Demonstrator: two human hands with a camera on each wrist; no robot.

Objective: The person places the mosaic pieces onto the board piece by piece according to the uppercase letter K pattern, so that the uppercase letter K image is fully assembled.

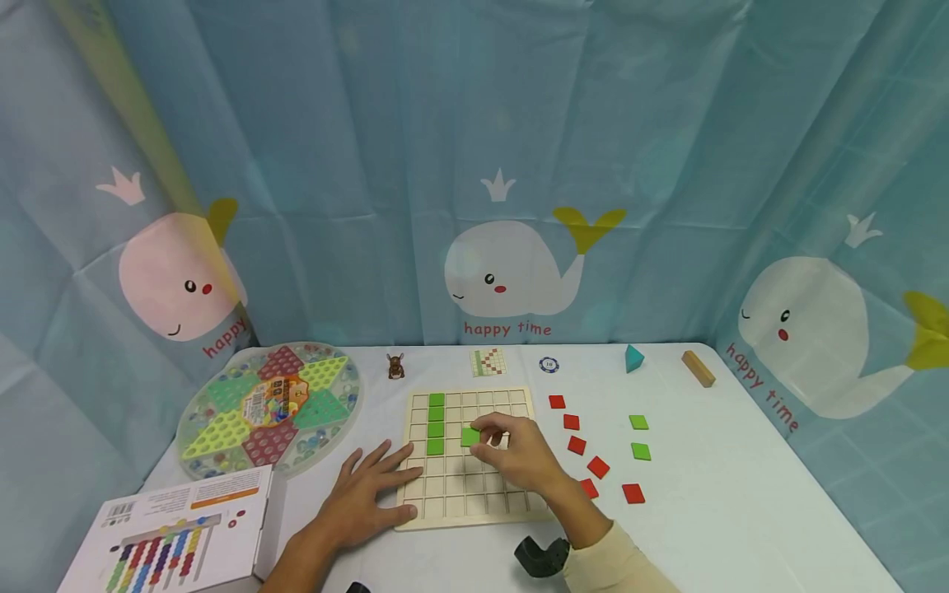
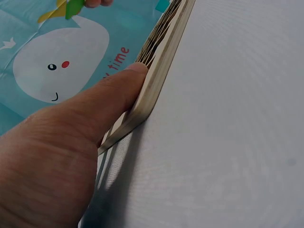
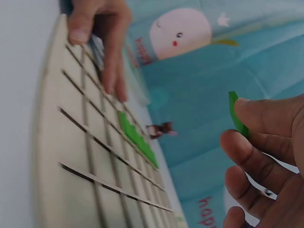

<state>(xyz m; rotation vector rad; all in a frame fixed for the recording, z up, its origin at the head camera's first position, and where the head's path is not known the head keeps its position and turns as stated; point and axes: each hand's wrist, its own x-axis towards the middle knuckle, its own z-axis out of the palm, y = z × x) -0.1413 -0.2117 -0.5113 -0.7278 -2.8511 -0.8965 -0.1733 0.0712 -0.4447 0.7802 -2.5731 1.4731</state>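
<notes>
A pale wooden grid board [image 1: 485, 508] lies on the white table. Several green square tiles [image 1: 436, 429] fill a column near its left side. My right hand [image 1: 526, 453] pinches one more green tile [image 3: 234, 111] between thumb and fingers; in the right wrist view this tile is held up off the board. Fingers spread, my left hand [image 1: 362, 497] rests at the board's left edge, and its thumb [image 2: 118, 88] touches the rim in the left wrist view. To the right lie several loose red tiles [image 1: 577, 445] and two green tiles [image 1: 641, 451].
Behind the board are a small brown figure [image 1: 396, 366], a patterned grid card [image 1: 488, 362], a poker chip [image 1: 549, 365], a teal pyramid [image 1: 633, 358] and a wooden block [image 1: 698, 368]. A round star game board [image 1: 319, 449] and a white box [image 1: 245, 548] stand left. A black curved object [image 1: 539, 560] lies in front.
</notes>
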